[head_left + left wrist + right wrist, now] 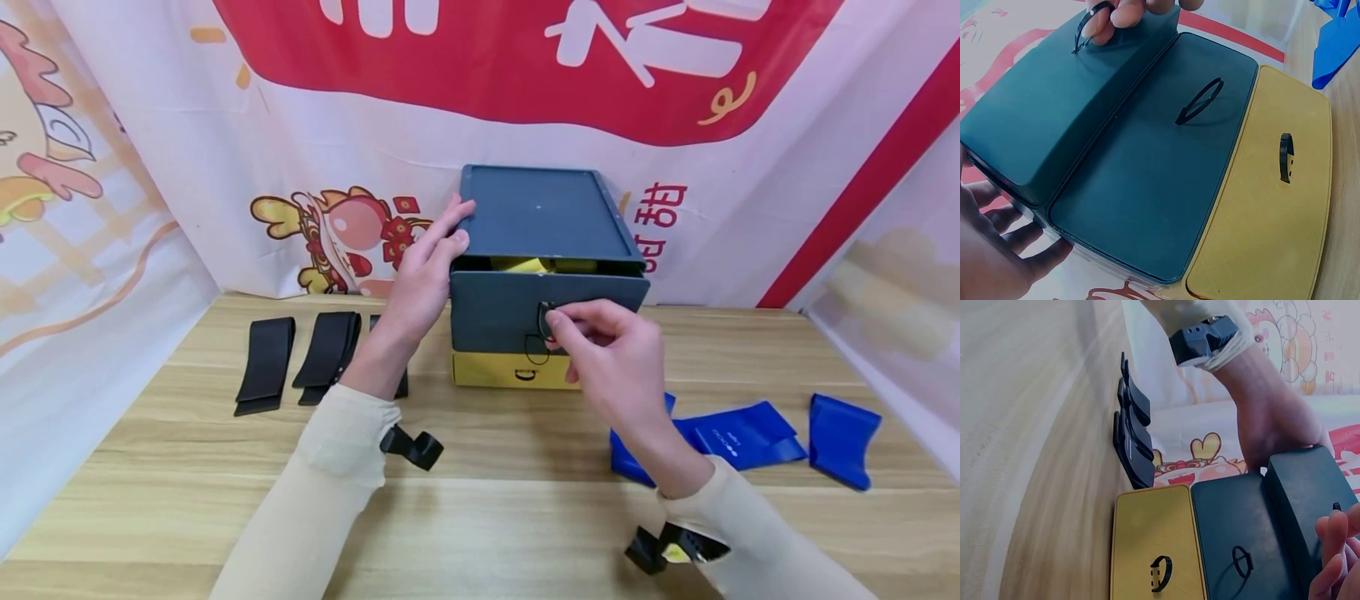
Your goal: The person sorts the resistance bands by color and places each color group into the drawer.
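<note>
A small chest of drawers (540, 212) stands against the back cloth. Its dark teal top drawer (491, 308) sticks out toward me, with something yellow (525, 266) showing through the gap above its front. My right hand (618, 358) pinches the black loop handle (1080, 31) of that drawer between thumb and fingers. Against the chest's left side, my left hand (423, 287) presses with extended fingers, seen at the lower left of the left wrist view. Below, the teal middle drawer (1141, 162) and the yellow bottom drawer (1260, 206) sit flush, each with its own black loop.
On the wooden table (495, 533), several folded black strips (266, 362) lie left of the chest, one partly behind my left forearm. Flat blue pieces (750, 437) lie to the right, partly under my right forearm. Printed cloth (375, 142) hangs behind and at the sides.
</note>
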A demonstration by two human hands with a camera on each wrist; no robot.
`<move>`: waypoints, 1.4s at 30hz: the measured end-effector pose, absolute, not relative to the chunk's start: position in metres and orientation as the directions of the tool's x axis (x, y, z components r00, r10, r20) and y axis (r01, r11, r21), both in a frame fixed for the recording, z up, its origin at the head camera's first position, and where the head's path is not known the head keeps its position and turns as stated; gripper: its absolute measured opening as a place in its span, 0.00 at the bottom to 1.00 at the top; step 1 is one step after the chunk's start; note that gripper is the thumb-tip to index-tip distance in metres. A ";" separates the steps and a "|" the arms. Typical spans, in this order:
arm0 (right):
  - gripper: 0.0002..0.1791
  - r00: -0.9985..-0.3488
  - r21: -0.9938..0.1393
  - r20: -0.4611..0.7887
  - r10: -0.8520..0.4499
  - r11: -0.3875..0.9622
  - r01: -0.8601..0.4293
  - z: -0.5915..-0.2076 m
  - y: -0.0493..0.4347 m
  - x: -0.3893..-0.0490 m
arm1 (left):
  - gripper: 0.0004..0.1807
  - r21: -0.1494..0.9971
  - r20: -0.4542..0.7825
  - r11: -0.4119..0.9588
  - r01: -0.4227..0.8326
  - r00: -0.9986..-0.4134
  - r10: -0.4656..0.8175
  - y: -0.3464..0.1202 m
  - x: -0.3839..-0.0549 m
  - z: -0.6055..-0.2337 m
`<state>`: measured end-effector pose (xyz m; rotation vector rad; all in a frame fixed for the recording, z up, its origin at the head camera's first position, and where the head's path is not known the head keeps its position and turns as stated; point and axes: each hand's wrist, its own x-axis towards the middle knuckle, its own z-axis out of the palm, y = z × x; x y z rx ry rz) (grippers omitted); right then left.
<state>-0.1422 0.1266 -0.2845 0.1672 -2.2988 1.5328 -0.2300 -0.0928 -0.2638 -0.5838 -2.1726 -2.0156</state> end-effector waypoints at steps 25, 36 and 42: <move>0.11 -0.920 -0.897 0.358 0.160 0.335 -0.290 -0.288 0.122 -0.163 | 0.27 0.932 0.349 0.032 0.360 -0.920 0.178 -0.091 -0.231 -0.265; 0.14 -0.932 -0.908 0.332 0.145 0.318 -0.274 -0.290 0.126 -0.165 | 0.27 0.930 0.353 0.034 0.365 -0.918 0.179 -0.092 -0.231 -0.266; 0.18 -0.938 -0.909 0.320 0.133 0.321 -0.264 -0.291 0.130 -0.161 | 0.27 0.929 0.358 0.033 0.370 -0.916 0.181 -0.092 -0.231 -0.266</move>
